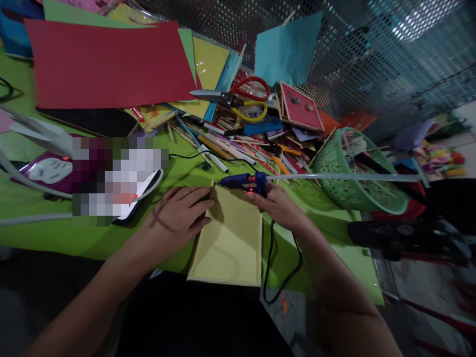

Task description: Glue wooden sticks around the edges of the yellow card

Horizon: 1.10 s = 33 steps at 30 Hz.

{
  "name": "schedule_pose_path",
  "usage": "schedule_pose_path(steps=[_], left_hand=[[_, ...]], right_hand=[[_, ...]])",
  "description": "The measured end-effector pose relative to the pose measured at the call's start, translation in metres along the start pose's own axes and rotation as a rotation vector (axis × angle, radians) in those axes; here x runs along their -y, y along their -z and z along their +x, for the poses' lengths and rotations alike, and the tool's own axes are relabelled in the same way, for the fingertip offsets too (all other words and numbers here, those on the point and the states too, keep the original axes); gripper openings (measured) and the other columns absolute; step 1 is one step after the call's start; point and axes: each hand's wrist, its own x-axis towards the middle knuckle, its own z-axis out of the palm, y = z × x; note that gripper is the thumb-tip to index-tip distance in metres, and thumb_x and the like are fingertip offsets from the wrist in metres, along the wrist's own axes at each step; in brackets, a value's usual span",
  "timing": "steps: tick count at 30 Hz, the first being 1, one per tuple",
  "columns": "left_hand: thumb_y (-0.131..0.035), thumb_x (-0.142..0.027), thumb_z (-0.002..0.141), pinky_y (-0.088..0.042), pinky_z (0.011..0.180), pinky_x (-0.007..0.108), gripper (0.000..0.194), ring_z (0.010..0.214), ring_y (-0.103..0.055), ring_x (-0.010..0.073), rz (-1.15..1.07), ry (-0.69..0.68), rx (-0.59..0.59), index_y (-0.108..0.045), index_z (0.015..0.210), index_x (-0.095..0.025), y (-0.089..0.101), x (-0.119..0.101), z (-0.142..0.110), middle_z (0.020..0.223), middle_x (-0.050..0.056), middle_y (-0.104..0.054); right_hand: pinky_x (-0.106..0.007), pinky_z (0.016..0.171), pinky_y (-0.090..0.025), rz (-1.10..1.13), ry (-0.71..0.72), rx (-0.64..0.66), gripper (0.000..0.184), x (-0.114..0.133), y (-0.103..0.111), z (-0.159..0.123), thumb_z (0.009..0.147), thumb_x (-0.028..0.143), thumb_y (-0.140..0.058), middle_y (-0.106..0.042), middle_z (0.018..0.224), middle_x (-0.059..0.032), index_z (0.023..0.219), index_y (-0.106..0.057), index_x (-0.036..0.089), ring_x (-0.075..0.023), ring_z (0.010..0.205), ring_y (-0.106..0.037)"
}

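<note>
My right hand (pixel 277 203) is closed around the handle of a blue hot glue gun (pixel 241 181). A long clear glue stick (pixel 342 176) sticks out of its back, and a small red light glows on its side. The nozzle points left, at the top left corner of a yellow board (pixel 230 238) with a thin raised edging. My left hand (pixel 184 210) grips that board along its upper left edge, with fingers and thumb at the rim. The board's lower end lies by my lap. A black cord (pixel 270 258) hangs below my right hand.
Red-and-yellow-handled scissors (pixel 249 99) lie on a heap of sticks and pens. Red paper (pixel 107 64) covers the back left. A green basket (pixel 360 173) stands at right, near a metal mesh (pixel 372 64). A purple power strip (pixel 48 171) is at left.
</note>
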Motion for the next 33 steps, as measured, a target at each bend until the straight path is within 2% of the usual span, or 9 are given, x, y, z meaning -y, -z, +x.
schedule_pose_path(steps=[6,14,20,27,33], left_hand=[[-0.056,-0.026,0.101,-0.043,0.117,0.055,0.033,0.132,-0.064,0.0298,-0.015,0.007,0.008,-0.070,0.130,-0.029,0.0014,-0.0015,0.0019,0.150,0.005,-0.066],[-0.056,-0.026,0.102,-0.042,0.118,0.054,0.032,0.133,-0.062,0.0297,0.005,0.011,-0.001,-0.070,0.131,-0.029,-0.0002,-0.0013,0.0002,0.150,0.006,-0.065],[-0.057,-0.024,0.102,-0.042,0.116,0.054,0.031,0.131,-0.064,0.0293,0.013,-0.015,-0.008,-0.068,0.130,-0.026,-0.0016,-0.0001,0.0006,0.150,0.006,-0.065],[-0.054,-0.024,0.102,-0.043,0.114,0.055,0.030,0.131,-0.065,0.0297,0.024,-0.019,-0.014,-0.069,0.128,-0.026,0.0005,-0.0025,0.0002,0.148,0.006,-0.067],[-0.055,-0.024,0.101,-0.043,0.116,0.055,0.032,0.132,-0.064,0.0298,-0.001,0.006,-0.010,-0.070,0.130,-0.027,0.0003,-0.0025,0.0003,0.149,0.006,-0.066]], right_hand=[[-0.036,0.075,-0.051,-0.060,0.012,0.005,0.030,0.0013,0.0079,-0.0035,0.094,0.055,-0.070,-0.066,0.086,-0.0056,0.089,-0.074,0.025,-0.0257,0.088,-0.063],[-0.037,0.078,-0.051,-0.050,0.004,0.015,0.031,0.0071,0.0026,-0.0009,0.094,0.055,-0.069,-0.069,0.089,-0.0064,0.098,-0.075,0.025,-0.0268,0.091,-0.064],[-0.039,0.080,-0.050,-0.140,-0.004,0.001,0.034,0.0063,0.0081,-0.0040,0.093,0.056,-0.069,-0.068,0.086,-0.0071,0.084,-0.072,0.023,-0.0268,0.088,-0.063],[-0.037,0.082,-0.051,-0.187,-0.029,0.016,0.037,0.0082,0.0077,-0.0047,0.096,0.056,-0.062,-0.072,0.092,-0.0069,0.096,-0.072,0.021,-0.0261,0.093,-0.066],[-0.040,0.086,-0.052,-0.262,-0.025,0.025,0.035,0.0069,0.0095,-0.0060,0.097,0.054,-0.061,-0.072,0.093,-0.0087,0.088,-0.070,0.022,-0.0279,0.096,-0.067]])
